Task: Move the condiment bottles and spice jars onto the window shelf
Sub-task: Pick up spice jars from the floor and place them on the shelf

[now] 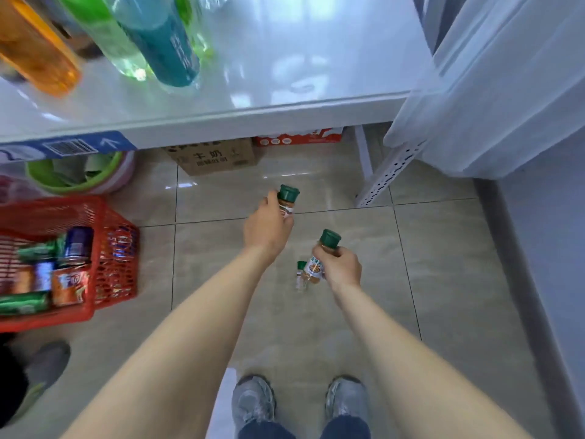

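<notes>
My left hand grips a green-capped spice jar with orange powder, held above the tiled floor. My right hand grips a second green-capped spice jar of the same kind, lower and to the right. A third, smaller green-capped jar stands on the floor just left of my right hand. The glossy white window shelf spans the top of the view, with its front edge above both hands.
Orange, green and teal bottles stand at the shelf's left. A red basket of cans and packets sits on the floor at left. Cardboard boxes and a green basin lie under the shelf. A white curtain hangs at right. My shoes are below.
</notes>
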